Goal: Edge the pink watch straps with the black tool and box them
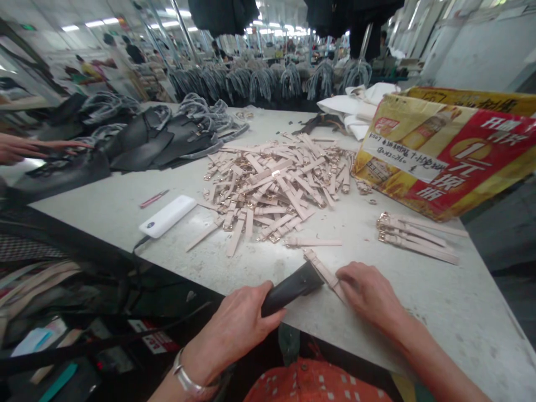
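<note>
My left hand (247,312), with a silver bangle at its wrist, is closed around a smooth black elongated object (293,286) with a wider, flat far end. What kind of object it is, I cannot tell. That end touches or overlaps a short beige strap with a metal buckle (324,269). My right hand (368,287) pinches the strap's near end just above the table. Beyond both hands lies a large heap of similar beige buckle straps (272,190). Several more straps (414,237) are laid side by side to the right.
A yellow and red cardboard box (444,151) stands at the right. Left of the heap are a white power bank (167,216) with a black cable and a small pink tool (154,199). Black bag pieces (146,139) are piled at far left, near another person's hand (37,146).
</note>
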The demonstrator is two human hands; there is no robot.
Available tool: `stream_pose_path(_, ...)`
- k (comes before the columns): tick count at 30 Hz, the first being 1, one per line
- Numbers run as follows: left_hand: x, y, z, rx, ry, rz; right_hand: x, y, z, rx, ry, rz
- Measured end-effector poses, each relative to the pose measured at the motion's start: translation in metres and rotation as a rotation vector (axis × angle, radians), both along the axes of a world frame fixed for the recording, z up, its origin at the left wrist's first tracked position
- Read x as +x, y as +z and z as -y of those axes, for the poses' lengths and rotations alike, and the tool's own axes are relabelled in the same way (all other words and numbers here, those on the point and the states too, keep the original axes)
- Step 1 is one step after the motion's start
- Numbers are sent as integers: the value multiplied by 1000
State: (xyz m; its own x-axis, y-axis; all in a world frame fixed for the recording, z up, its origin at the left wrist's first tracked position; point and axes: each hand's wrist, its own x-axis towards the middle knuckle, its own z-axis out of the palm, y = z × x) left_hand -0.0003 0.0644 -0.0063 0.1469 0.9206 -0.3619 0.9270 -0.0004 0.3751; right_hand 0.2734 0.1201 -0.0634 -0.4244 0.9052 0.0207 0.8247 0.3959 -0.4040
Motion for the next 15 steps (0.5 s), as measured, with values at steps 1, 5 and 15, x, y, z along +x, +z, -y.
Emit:
stream_pose_path(1,-3,0,0,3,7,-6,-2,-1,1,13,-31,2)
stream_pose_path(5,-14,2,-6,31,94,-39,-10,-2,5,78,-113,30)
stream_pose_path(15,8,6,-33,115,39,-132,-15,-1,15,63,-67,132)
